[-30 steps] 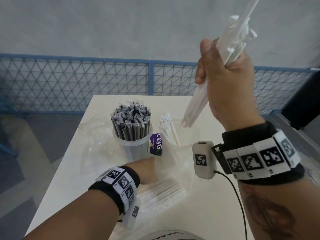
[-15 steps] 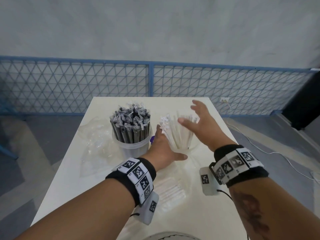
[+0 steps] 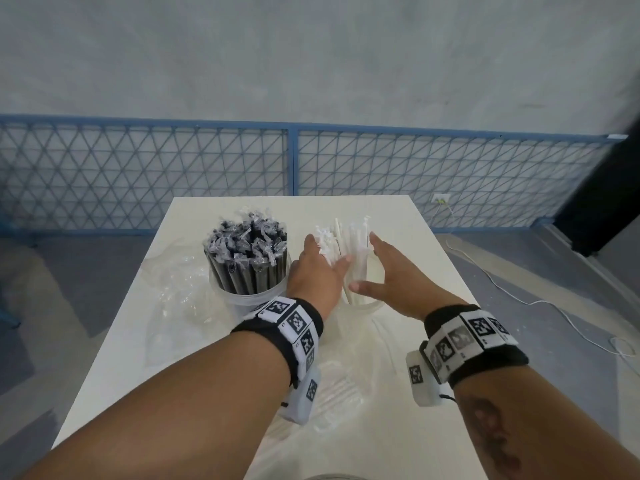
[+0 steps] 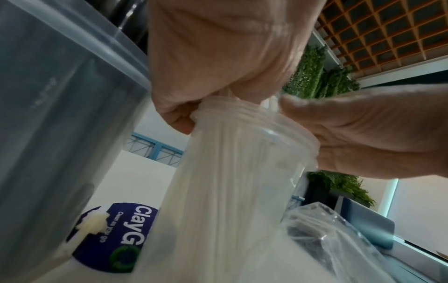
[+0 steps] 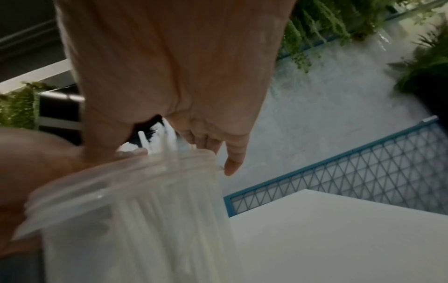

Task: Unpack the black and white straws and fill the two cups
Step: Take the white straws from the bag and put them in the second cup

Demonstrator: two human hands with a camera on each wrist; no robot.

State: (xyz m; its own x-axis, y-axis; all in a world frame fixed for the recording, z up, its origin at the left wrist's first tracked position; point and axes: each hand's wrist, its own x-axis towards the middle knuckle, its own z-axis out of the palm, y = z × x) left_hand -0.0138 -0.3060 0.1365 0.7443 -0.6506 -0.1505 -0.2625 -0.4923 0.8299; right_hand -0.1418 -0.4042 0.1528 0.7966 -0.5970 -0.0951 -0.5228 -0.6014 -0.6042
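while both hands point(image 3: 313, 271) point(image 3: 388, 278) flank white straws point(image 3: 356, 251), cup point(image 5: 121, 201) sits mid-table.

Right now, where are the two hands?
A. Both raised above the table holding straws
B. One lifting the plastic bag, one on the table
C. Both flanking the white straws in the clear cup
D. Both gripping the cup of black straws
C: the left hand and right hand sit open on either side of the white straws standing in the clear cup, beside the black straws.
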